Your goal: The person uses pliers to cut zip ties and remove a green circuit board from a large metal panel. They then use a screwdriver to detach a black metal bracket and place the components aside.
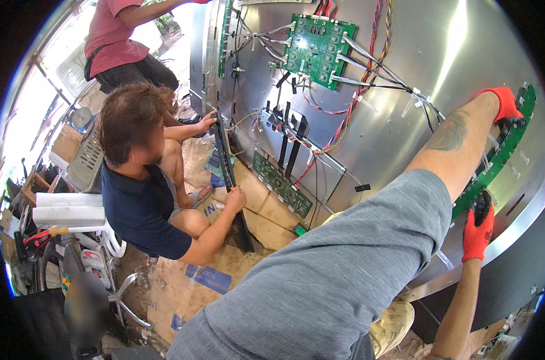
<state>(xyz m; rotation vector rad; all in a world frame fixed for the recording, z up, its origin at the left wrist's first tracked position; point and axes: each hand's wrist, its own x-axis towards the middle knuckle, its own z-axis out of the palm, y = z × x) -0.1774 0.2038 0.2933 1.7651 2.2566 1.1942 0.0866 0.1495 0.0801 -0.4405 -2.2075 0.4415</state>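
Observation:
A long, narrow green circuit board (501, 157) lies against a large metal panel (398, 135) on the right. My left hand (503, 103), in a red glove with black fingertips, reaches across in a grey sleeve and grips the board near its upper end. Lower down, my right hand (479, 231) wears a matching glove and has its bent fingers closed at the board's lower part. White plastic ties or clips stick out beside the strip. Part of the board is hidden behind my left forearm.
A square green board (320, 51) with bundled wires is fixed to the panel. Below hangs another green board (281, 184). At left a crouching person (146, 174) holds a long black bar (224, 157); a second person (119, 42) is behind. Cardboard (170, 282) covers the ground.

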